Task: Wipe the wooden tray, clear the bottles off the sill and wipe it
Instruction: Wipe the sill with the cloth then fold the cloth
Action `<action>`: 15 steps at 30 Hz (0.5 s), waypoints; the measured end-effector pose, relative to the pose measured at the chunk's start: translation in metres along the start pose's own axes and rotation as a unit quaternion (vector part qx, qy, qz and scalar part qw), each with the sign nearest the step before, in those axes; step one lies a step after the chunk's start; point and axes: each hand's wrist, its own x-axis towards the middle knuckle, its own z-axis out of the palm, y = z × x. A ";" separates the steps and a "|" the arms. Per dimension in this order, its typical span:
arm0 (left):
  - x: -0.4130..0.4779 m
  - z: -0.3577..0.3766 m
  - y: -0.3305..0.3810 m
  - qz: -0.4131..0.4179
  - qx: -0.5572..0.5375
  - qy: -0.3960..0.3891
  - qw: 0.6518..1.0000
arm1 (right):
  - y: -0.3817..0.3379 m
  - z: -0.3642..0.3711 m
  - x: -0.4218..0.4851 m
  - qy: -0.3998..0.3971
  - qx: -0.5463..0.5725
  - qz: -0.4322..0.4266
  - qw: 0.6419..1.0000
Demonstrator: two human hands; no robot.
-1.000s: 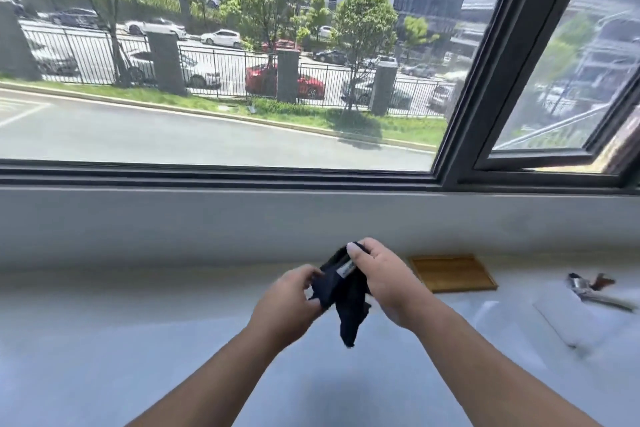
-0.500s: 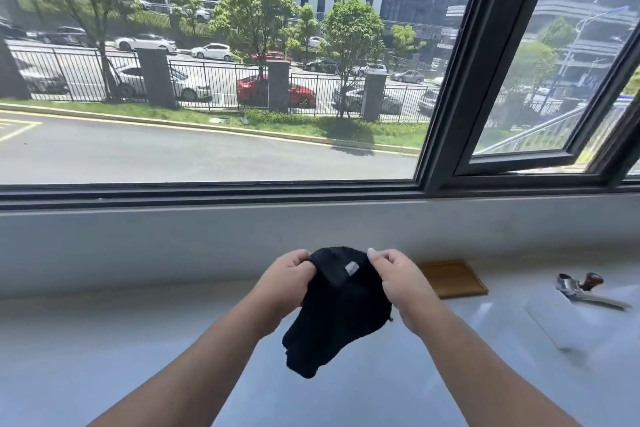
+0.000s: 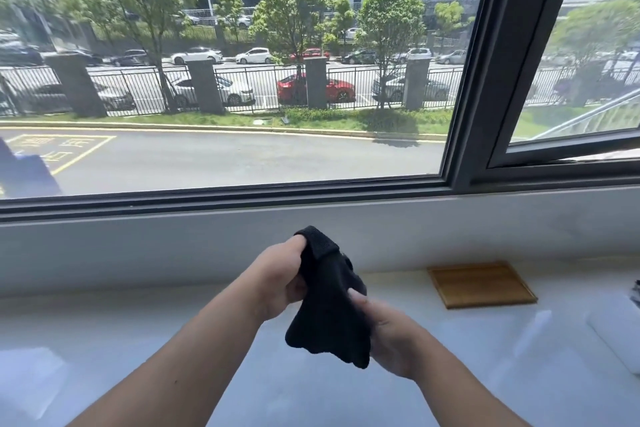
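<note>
A black cloth (image 3: 329, 302) hangs in the air above the white sill (image 3: 173, 357), held by both hands. My left hand (image 3: 277, 279) grips its top edge. My right hand (image 3: 391, 336) holds its lower right side from beneath. The flat wooden tray (image 3: 481, 284) lies on the sill against the back wall, to the right of the cloth and apart from both hands. No bottles are in view.
A dark window frame (image 3: 242, 198) runs along the back above a white upstand. An opened sash (image 3: 554, 156) is at the upper right. A white flat object (image 3: 620, 333) and a dark small item (image 3: 636, 291) lie at the right edge.
My right hand has dropped from the cloth's top edge to its lower side. The left hand keeps the top. The view has shifted left, so the tray sits further right.
</note>
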 end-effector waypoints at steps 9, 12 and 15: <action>0.012 -0.053 -0.017 -0.052 0.226 0.160 0.960 | -0.038 -0.021 0.020 0.047 0.071 -0.005 0.996; 0.018 -0.059 -0.026 -0.063 0.155 0.132 0.977 | -0.046 -0.027 0.020 0.063 -0.002 0.057 0.996; 0.020 -0.065 -0.029 -0.072 0.035 0.074 0.994 | -0.053 -0.038 0.017 0.098 -0.041 0.066 0.992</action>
